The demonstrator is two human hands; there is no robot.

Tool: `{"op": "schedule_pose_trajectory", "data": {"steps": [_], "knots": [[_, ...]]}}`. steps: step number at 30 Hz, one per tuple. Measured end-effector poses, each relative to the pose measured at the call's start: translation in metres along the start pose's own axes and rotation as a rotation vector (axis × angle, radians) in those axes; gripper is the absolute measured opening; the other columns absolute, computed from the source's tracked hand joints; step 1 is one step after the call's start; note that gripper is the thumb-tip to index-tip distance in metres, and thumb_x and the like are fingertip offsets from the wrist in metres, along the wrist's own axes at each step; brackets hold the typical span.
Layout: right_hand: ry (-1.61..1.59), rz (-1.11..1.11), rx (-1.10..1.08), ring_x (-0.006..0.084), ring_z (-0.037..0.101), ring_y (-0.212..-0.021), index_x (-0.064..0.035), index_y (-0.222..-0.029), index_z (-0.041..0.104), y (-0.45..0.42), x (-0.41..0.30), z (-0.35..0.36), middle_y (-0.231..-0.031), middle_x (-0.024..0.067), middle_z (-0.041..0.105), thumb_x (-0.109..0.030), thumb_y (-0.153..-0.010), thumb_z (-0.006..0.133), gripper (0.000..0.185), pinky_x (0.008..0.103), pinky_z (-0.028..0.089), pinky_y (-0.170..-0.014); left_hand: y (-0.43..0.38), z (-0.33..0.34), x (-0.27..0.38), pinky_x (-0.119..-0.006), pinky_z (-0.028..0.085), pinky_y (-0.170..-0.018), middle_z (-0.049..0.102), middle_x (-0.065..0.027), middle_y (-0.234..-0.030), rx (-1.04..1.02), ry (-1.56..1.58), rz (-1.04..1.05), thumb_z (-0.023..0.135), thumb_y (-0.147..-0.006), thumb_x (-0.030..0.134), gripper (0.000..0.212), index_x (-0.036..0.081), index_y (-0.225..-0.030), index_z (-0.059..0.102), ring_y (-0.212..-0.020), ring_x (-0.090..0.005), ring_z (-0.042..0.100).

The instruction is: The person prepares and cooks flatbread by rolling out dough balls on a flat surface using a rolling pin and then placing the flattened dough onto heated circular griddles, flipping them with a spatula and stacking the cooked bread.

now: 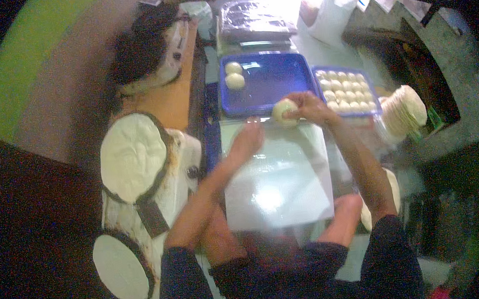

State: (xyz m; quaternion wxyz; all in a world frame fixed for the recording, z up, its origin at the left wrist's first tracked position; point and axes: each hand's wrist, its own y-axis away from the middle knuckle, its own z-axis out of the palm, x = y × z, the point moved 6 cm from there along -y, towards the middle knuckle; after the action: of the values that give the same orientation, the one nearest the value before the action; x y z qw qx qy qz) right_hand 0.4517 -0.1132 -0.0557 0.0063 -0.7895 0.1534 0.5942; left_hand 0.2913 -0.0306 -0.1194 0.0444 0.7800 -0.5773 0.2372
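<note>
My right hand (311, 108) grips a pale, round dough ball (284, 113) over the front edge of a blue plastic tray (272, 108). Two more dough balls (234, 75) sit in that tray's far left corner. My left hand (250, 135) hovers by the tray's front edge, blurred, its fingers mostly hidden; whether they are closed cannot be told. Below both hands lies a shiny white board (275, 176), its surface reflecting the light. Right of the blue tray, a smaller tray (375, 90) carries several rows of dough balls.
To my left, two round dark pans, each with a flat dough round (132, 158) (121, 270) on it, stand on a stained white stove (173, 171). A stack of flatbreads (403, 111) stands at the right. Behind the blue tray is a plastic-covered container (256, 17).
</note>
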Motion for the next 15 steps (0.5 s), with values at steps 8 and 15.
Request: {"op": "schedule_pose_trajectory", "data": {"steps": [8,15], "knots": [[0.488,0.062,-0.205,0.0281,0.058,-0.104,-0.0034,-0.123,0.057,0.073,0.123,0.129,-0.116,0.0178,0.06,-0.021,-0.086,0.058,0.04,0.039,0.044,-0.09,-0.046,-0.122,0.097,-0.048,0.05,-0.078,0.055,-0.0213,-0.1,0.187,0.039,0.15,0.052,-0.088,0.015,0.021,-0.002,-0.101,0.051,-0.092,-0.0395,0.058],[0.969,-0.081,0.136,0.0351,0.014,-0.14,0.001,-0.144,0.019,0.071,0.076,0.202,-0.149,0.0264,0.018,-0.057,-0.09,0.038,0.082,0.0463,0.011,-0.115,0.006,-0.129,0.107,-0.047,0.05,-0.076,0.056,-0.0172,-0.099,0.157,0.012,0.217,0.052,-0.088,0.016,0.018,0.001,-0.098,0.052,-0.09,-0.0367,0.059]]}}
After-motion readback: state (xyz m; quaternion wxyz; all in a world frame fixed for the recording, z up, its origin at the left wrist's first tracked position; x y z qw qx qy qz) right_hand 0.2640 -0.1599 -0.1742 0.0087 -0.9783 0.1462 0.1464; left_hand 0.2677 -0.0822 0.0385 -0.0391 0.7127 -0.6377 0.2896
